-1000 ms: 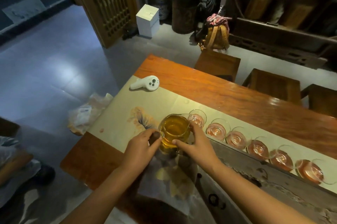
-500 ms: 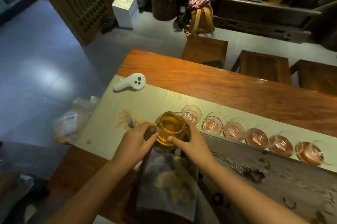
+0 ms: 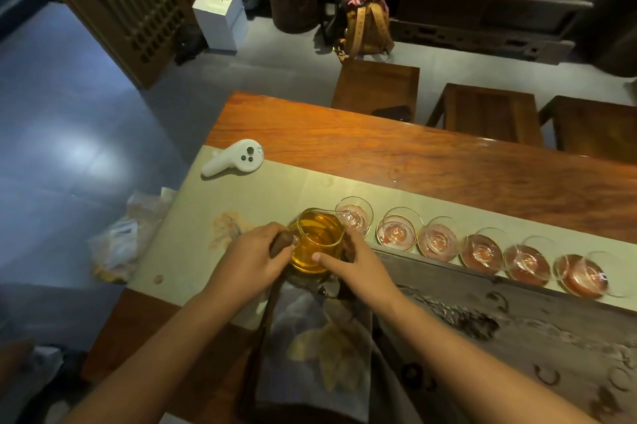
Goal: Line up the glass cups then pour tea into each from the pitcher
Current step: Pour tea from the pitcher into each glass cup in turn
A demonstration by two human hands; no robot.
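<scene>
A glass pitcher (image 3: 315,240) full of amber tea stands on the pale table runner (image 3: 275,192). My left hand (image 3: 250,259) grips its dark wooden handle. My right hand (image 3: 351,263) rests against the pitcher's right side, fingers on the glass. The spout points at the first glass cup (image 3: 355,216). Several more gold-rimmed glass cups run in a line to the right, from the second cup (image 3: 398,232) to the last cup (image 3: 582,275). The cups look without tea.
A white handheld controller (image 3: 234,159) lies on the runner's far left corner. A dark carved tea tray (image 3: 517,330) and a grey cloth (image 3: 320,347) lie close to me. Wooden stools (image 3: 377,87) stand beyond the table (image 3: 448,161). A plastic bag (image 3: 120,244) sits on the floor, left.
The view has shifted, so the scene sits more to the right and lower. Both hands stay on the pitcher, with its spout now closer to the first cup.
</scene>
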